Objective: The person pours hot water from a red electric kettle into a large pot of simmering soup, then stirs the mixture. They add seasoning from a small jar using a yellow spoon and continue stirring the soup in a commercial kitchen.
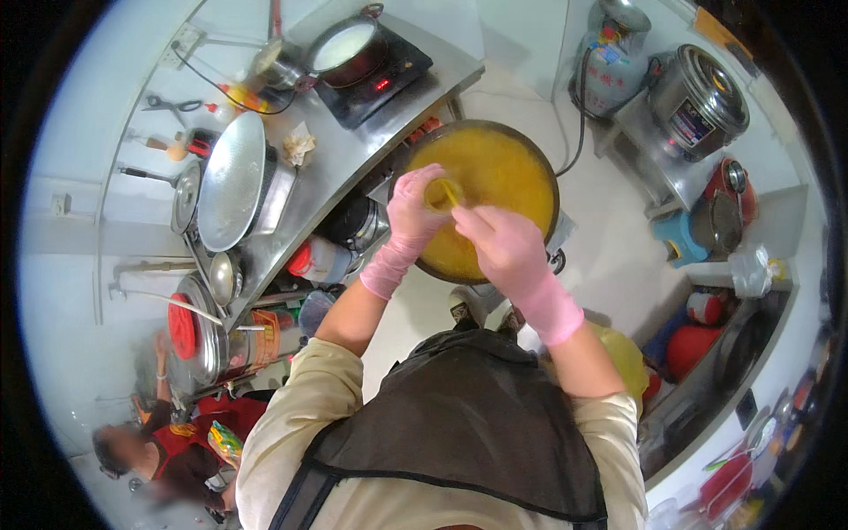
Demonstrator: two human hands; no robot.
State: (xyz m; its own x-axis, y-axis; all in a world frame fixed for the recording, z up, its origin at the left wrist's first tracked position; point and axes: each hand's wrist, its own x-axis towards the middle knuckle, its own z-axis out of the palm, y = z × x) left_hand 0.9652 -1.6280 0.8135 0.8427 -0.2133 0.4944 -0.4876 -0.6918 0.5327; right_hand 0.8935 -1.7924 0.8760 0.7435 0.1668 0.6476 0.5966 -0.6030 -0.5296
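My left hand (412, 209), in a pink glove, is wrapped around a small round cup (436, 196) whose contents look yellowish. In my right hand (503, 242), also gloved in pink, a thin yellow stick or utensil handle (451, 191) is pinched, its far end reaching into the cup's mouth. Both hands are over a large round dark-rimmed pan (558, 192) filled with yellow liquid or batter (507, 159). Whether the cup touches the batter cannot be told.
Left is a steel counter (331, 156) with a pot of white liquid (344, 48) on an induction cooker (397, 73) and a large metal bowl (232, 182). A gas cylinder (599, 79) and electric cooker (699, 103) stand right. Another person (192, 437) is at lower left.
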